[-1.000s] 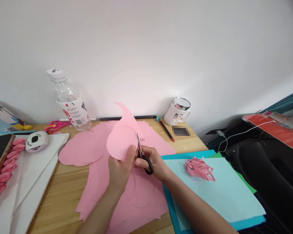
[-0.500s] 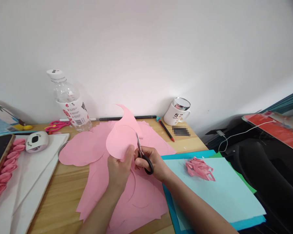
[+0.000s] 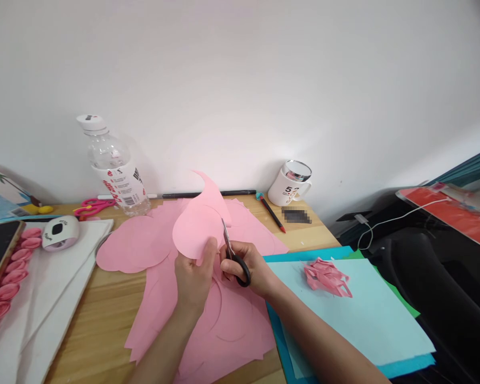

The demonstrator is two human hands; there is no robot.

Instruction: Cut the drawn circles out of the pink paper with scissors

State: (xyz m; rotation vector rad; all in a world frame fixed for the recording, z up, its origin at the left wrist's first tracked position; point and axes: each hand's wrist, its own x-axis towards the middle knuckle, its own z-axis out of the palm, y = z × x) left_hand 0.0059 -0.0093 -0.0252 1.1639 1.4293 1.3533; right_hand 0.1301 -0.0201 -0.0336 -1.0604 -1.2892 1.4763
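A piece of pink paper (image 3: 196, 232) is being held up over the pile of pink sheets (image 3: 242, 322), its lower part showing a rounded outline and its upper part curving into a thin point; black-handled scissors (image 3: 230, 255) with metal blades are slanting above that same pile, and the blades are lying against the paper

The pink paper (image 3: 194, 232) looks matt, the scissors blades (image 3: 226, 238) shiny metal, the tabletop (image 3: 100, 320) smooth wood.

1 bottle (image 3: 120, 184) and 1 white mug (image 3: 283, 188) stand near the wall (image 3: 224, 96).
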